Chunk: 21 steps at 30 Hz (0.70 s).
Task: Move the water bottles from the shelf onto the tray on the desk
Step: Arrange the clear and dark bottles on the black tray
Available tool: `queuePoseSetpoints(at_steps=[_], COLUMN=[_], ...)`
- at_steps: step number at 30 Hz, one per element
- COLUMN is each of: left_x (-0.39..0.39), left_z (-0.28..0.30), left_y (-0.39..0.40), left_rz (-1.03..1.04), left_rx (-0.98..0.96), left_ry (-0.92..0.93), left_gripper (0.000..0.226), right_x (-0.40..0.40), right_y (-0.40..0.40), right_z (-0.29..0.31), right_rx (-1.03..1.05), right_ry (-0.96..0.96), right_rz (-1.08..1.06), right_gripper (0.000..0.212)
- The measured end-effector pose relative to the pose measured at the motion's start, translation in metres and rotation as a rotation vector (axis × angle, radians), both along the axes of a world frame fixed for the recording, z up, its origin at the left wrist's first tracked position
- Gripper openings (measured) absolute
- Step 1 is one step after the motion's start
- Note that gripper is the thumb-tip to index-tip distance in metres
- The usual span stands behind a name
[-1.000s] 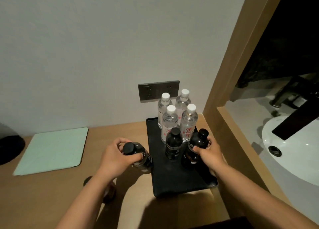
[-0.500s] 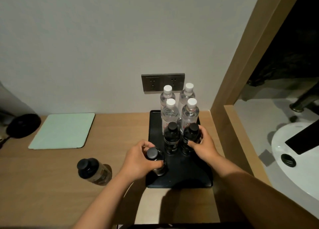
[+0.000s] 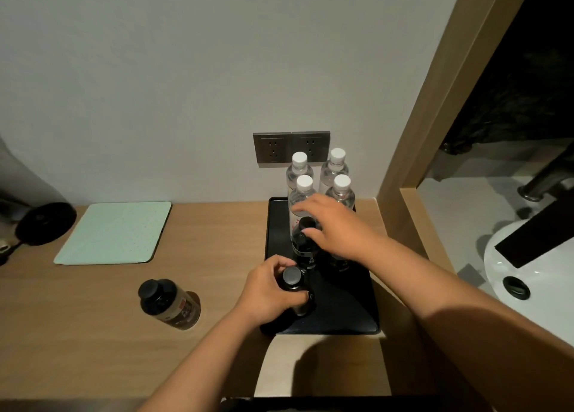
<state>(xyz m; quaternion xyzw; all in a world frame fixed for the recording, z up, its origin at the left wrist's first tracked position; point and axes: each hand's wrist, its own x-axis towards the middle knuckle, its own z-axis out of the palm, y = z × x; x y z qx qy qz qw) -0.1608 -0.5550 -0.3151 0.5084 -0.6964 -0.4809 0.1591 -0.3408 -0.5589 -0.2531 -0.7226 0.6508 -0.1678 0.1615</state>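
Observation:
A black tray (image 3: pixel 351 306) lies on the wooden desk (image 3: pixel 93 334) by the right wall. Several clear bottles with white caps (image 3: pixel 299 171) stand at its back. In front of them stand two dark bottles (image 3: pixel 306 247), the right one mostly hidden by my right hand (image 3: pixel 335 228), which hovers over them with fingers spread, holding nothing. My left hand (image 3: pixel 268 290) grips a third dark bottle (image 3: pixel 295 282) upright on the tray's front left part. Another dark bottle (image 3: pixel 169 303) stands on the desk, left of the tray.
A pale green mat (image 3: pixel 115 233) lies at the back left of the desk, with a black round object (image 3: pixel 46 222) beyond it. A double wall socket (image 3: pixel 290 146) sits behind the bottles. A wooden frame (image 3: pixel 413 169) and a white sink (image 3: pixel 534 275) are at the right.
My right hand has let go of the right dark bottle and lifted above it, fingers spread. My left hand has set its dark bottle further onto the tray.

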Motion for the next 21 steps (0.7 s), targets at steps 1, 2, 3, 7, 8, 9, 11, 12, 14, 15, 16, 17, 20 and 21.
queuePoseSetpoints(at_steps=[1,2,3,7,8,9,11,12,14,15,16,17,20,21], left_x=[0.001,0.001,0.001,0.001,0.000,0.000,-0.003,-0.005,-0.009,-0.011,-0.013,-0.014,-0.015,-0.015], left_z=[-0.001,-0.003,-0.005,-0.007,-0.006,-0.007,-0.005,-0.005,-0.005,-0.006,-0.006,-0.007,-0.010,-0.011], left_y=[0.000,-0.001,-0.001,-0.004,-0.005,-0.006,-0.009,-0.011,-0.014,-0.014,-0.015,-0.016,-0.020,-0.021], left_rz=[0.001,0.009,0.020,0.018,0.007,-0.001,-0.005,0.005,0.035,0.041,0.043,0.032,-0.019,-0.043], left_rx=[-0.003,-0.001,0.013,0.086,0.104,0.126,0.182,0.207,0.236,0.248,0.259,0.268,0.306,0.310], left_ry=[-0.002,-0.007,-0.010,-0.022,-0.007,0.015,0.068,0.090,0.122,0.141,0.160,0.170,0.199,0.202], left_gripper=[0.050,0.052,0.055,0.060,0.056,0.053,0.049,0.048,0.049,0.049,0.049,0.049,0.053,0.054], right_x=[0.002,0.004,0.006,0.007,0.006,0.006,0.007,0.008,0.008,0.008,0.008,0.008,0.008,0.008], right_y=[-0.009,-0.016,-0.020,-0.031,-0.031,-0.032,-0.032,-0.032,-0.032,-0.032,-0.032,-0.032,-0.033,-0.033], right_z=[-0.002,-0.005,-0.009,-0.018,-0.019,-0.019,-0.020,-0.020,-0.019,-0.019,-0.018,-0.018,-0.016,-0.016], right_rx=[0.095,0.159,0.199,0.198,0.186,0.178,0.167,0.164,0.156,0.155,0.153,0.154,0.155,0.153], right_ry=[0.112,0.200,0.259,0.290,0.270,0.254,0.239,0.233,0.217,0.205,0.194,0.186,0.184,0.186], right_rz=[0.042,0.068,0.084,0.062,0.048,0.039,0.029,0.029,0.025,0.020,0.013,0.006,-0.003,-0.004], right_gripper=[0.051,0.053,0.053,0.034,0.034,0.035,0.037,0.038,0.039,0.039,0.039,0.040,0.041,0.041])
